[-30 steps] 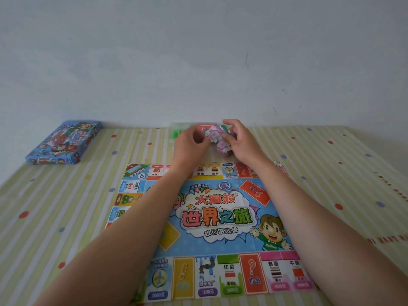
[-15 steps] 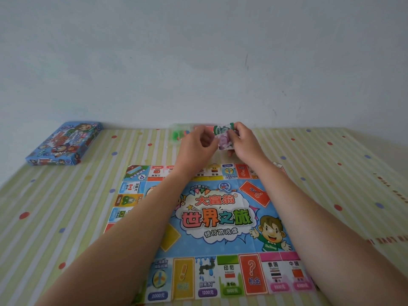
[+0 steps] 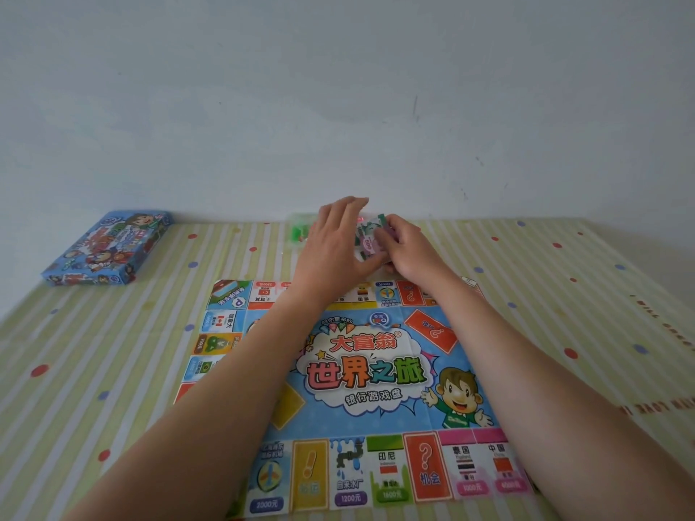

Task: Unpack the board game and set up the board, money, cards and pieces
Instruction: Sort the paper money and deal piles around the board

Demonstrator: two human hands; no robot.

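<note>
Plainly, the weak point is the small wad of pink-and-green paper play money (image 3: 370, 236), held just past the far edge of the blue printed paper game board (image 3: 361, 370). The notes look thin and loose. If the fingers slacken while the notes are sorted, some could slip out and scatter over the green-striped tabletop (image 3: 94, 370). Both forearms reach over the board, and a careless sweep of either could drag or crease that sheet, which looks light and merely lies on the cloth. The clear plastic bag of green pieces (image 3: 299, 231) sits just beside the left hand (image 3: 333, 242) and could be nudged toward the wall.

The right hand (image 3: 410, 246) has its grip closed round the wad, fingers curled over its right side. The left hand is spread nearly flat, fingers stretched out and holding nothing. Its thumb edge lies close against the notes, though I cannot tell whether it touches them. The flat blue cardboard game box (image 3: 107, 248) lies well apart at the far left.
</note>
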